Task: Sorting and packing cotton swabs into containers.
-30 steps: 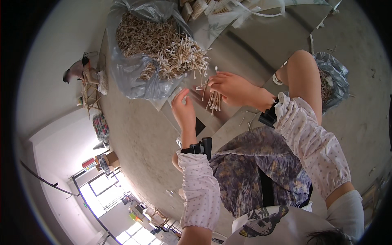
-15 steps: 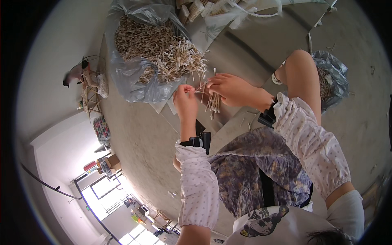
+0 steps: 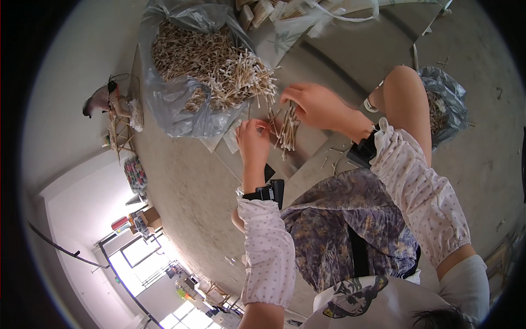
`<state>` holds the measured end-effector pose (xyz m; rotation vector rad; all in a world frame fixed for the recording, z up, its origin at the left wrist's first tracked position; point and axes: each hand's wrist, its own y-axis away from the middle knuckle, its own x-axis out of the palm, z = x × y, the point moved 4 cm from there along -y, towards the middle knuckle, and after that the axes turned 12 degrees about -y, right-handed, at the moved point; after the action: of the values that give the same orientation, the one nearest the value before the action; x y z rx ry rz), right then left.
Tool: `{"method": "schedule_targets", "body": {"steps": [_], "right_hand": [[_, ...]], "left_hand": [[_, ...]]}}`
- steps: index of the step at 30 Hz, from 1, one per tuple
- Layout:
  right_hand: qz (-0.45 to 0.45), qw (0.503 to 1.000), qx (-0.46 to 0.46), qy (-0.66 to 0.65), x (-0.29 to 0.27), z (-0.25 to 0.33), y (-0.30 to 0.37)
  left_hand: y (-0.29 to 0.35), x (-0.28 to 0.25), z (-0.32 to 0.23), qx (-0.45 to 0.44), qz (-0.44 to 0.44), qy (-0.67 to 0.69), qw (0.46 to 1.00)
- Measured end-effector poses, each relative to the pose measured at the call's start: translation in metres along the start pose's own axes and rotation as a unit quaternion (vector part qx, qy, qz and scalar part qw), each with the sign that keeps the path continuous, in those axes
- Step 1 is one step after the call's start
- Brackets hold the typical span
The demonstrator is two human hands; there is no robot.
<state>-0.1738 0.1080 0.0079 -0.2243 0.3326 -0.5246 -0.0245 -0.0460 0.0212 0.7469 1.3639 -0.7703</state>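
Note:
My right hand (image 3: 316, 104) hovers palm down in front of a heap of thin wooden sticks (image 3: 230, 68) with pale tips. It grips a small bundle of sticks (image 3: 287, 130) that hangs below its fingers. To the left of the bundle, my left hand (image 3: 253, 140) has its fingers curled and pinches a few sticks against the bundle's side. The two hands are almost touching. Both arms wear dotted white sleeves and dark wrist devices.
The heap spills from an open clear plastic bag (image 3: 183, 112) onto a flat grey board (image 3: 312, 159) on the concrete floor. My bare knee (image 3: 405, 90) rises on the right, with a second bag of sticks (image 3: 446, 107) behind it. A small wooden frame (image 3: 119, 129) stands at the left.
My left hand reached up to the edge of the heap, then drew back a little to the bundle. My right hand stayed nearly in place with the bundle.

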Motion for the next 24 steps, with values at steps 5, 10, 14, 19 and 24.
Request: {"method": "schedule_targets", "body": {"steps": [5, 10, 14, 19, 24], "right_hand": [[-0.061, 0.998, -0.005, 0.003, -0.004, -0.003, 0.001], [-0.066, 0.993, -0.004, -0.099, 0.003, -0.007, -0.002], [-0.028, 0.965, 0.066, -0.251, 0.017, -0.003, -0.003], [0.027, 0.910, 0.158, -0.383, 0.019, -0.003, -0.005], [-0.028, 0.941, 0.141, -0.305, 0.006, -0.012, -0.003]], "left_hand": [[0.005, -0.009, -0.002, -0.094, 0.061, 0.193, 0.975], [0.013, -0.025, -0.005, -0.129, 0.026, 0.391, 0.911], [0.021, -0.024, -0.022, -0.172, 0.029, 0.530, 0.830], [0.020, -0.019, -0.037, -0.137, 0.064, 0.553, 0.819], [0.010, -0.018, -0.045, -0.144, 0.020, 0.504, 0.852]]}}
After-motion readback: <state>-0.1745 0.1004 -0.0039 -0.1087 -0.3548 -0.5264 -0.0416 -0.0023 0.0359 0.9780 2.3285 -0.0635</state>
